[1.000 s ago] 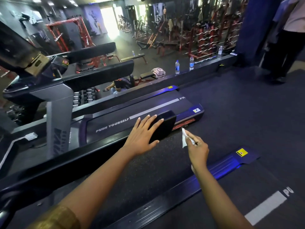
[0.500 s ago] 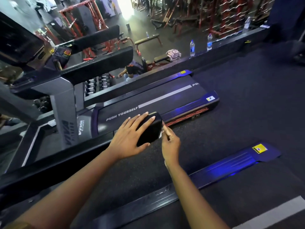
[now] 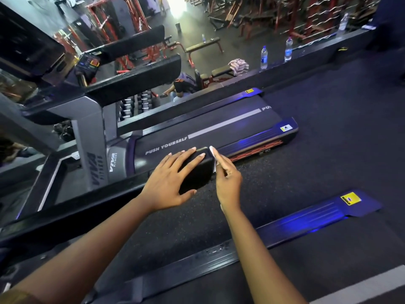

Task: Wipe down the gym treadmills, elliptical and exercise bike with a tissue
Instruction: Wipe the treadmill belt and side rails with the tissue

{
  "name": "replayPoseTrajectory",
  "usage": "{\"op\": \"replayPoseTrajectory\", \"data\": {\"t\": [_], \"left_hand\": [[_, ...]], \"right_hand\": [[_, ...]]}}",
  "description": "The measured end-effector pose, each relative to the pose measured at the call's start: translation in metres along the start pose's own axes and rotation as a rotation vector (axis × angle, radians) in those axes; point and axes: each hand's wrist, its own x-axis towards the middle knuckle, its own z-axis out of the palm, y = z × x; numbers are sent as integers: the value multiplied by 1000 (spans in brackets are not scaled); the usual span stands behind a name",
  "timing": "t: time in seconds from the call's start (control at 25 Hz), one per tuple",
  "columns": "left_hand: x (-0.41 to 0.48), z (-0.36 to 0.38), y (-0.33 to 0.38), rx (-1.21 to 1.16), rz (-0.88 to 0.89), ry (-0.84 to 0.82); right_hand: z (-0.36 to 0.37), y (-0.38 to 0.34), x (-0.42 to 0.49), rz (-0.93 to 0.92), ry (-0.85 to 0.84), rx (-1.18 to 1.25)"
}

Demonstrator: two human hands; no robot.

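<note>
Head view. Left hand point(image 3: 168, 178) lies flat at frame centre on top of the black padded handrail point(image 3: 197, 174). Its fingers are straight and spread, the thumb sits along the near side of the pad, and nothing is gripped. It appears to steady the rail.

Right hand point(image 3: 228, 183) pinches a small white tissue point(image 3: 213, 161) and presses it against the end face of the handrail, just right of the left fingertips. Only a narrow strip of tissue shows between the fingers and the pad.

The handrail runs in from the lower left. I judge it belongs to the near treadmill, whose dark blue side rail point(image 3: 306, 218) crosses the lower right.

The second treadmill, with the grey "PUSH YOURSELF" belt point(image 3: 208, 128), stands just beyond the hands, its console and padded arms at upper left. Two clear water bottles point(image 3: 264, 57) stand on the ledge at upper right.

Progress (judgement):
- Step in hand: wiping the tip of one handrail on the near treadmill.
- No streaks or damp marks show, so I cannot tell which surfaces are already done.
- The second treadmill has no hand or tissue on it.
- The elliptical and exercise bike are not identifiable in frame.
- Most of the task looks outstanding.
</note>
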Motion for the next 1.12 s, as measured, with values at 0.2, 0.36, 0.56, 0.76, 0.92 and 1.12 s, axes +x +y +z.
{"op": "replayPoseTrajectory", "data": {"t": [0.2,0.36,0.56,0.76,0.92,1.12], "left_hand": [[1,1,0,0,-6,12],[2,1,-2,-11,4,-5],[3,-1,-2,-19,-14,-35],[1,-10,6,-51,-37,-88],[-14,-14,37,-154,-107,-74],[-34,8,100,-347,15,-81]], "right_hand": [[4,14,-11,222,5,-5],[0,22,-25,344,-26,-84],[-11,-2,-31,413,-38,-295],[-39,-42,-57,390,-136,-601],[-61,-63,-81,400,-194,-827],[-105,-75,-122,441,-100,-919]]}}
